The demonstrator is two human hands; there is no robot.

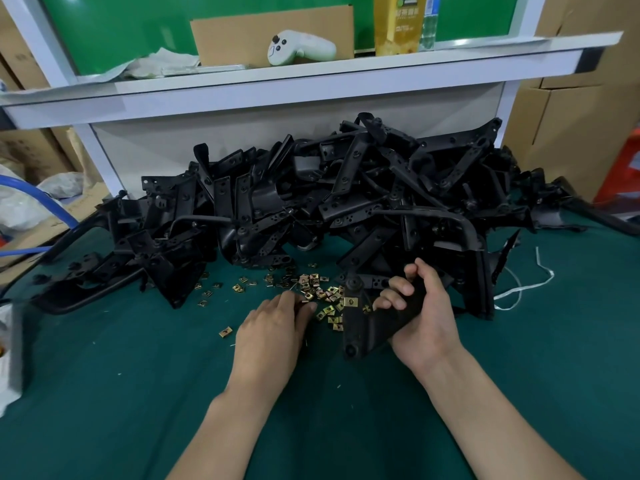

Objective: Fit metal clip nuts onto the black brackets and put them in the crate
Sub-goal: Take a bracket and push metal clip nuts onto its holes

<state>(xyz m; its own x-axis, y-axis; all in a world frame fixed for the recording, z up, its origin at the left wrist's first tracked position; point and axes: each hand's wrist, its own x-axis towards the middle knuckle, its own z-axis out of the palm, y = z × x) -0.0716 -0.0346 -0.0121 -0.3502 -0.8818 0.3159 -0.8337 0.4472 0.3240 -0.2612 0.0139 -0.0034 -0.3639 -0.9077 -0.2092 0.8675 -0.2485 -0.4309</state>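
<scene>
Centre frame, right hand (424,317) grips a black bracket (367,332) bearing one clip nut (350,301); left hand (270,327) fingers loose clip nuts (320,289), pinch unclear, and must next single one out.

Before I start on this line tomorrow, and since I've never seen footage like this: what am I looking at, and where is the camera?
There is no machine here. These are a person's two bare hands, filmed by one wide-angle camera worn on the head, looking forward and down. The right hand grips a black bracket that already carries one brass-coloured clip nut. The left hand reaches into the loose clip nuts scattered on the green mat; whether it has pinched one is hidden. Behind them lies a big pile of brackets, and above it a shelf with a white controller. No crate is in view.
</scene>
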